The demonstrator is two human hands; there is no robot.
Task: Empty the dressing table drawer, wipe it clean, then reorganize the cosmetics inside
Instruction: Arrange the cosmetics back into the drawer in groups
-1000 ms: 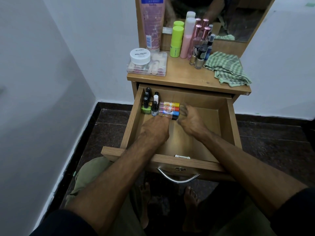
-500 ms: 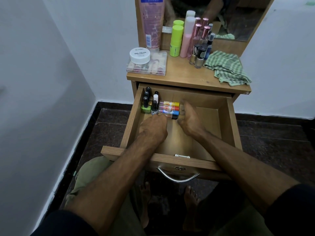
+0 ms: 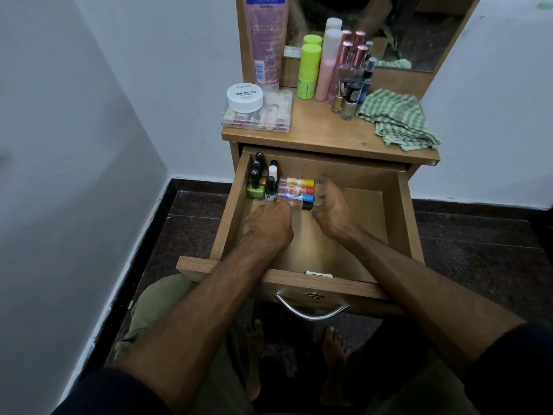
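The wooden drawer [image 3: 401,205] is pulled open. Several nail polish bottles [image 3: 259,182] stand in its back left corner. Beside them several small tubes [image 3: 296,190] lie in a row, with yellow, orange, blue and black caps pointing right. My left hand [image 3: 267,224] is at the front of the row near the black-capped tube [image 3: 300,205]; its fingertips are hidden under the knuckles. My right hand [image 3: 332,209] rests its fingers against the tubes' cap ends.
On the tabletop [image 3: 317,130] stand a clear box [image 3: 257,118] with a white nail polish jar [image 3: 244,97], a tall pink tube [image 3: 264,40], green and pink bottles [image 3: 317,70], several small bottles [image 3: 348,97] and a green checked cloth [image 3: 398,121]. The mirror rises behind them.
Both hands have edged slightly toward the row of tubes. The tubes and bottles stay where they were.
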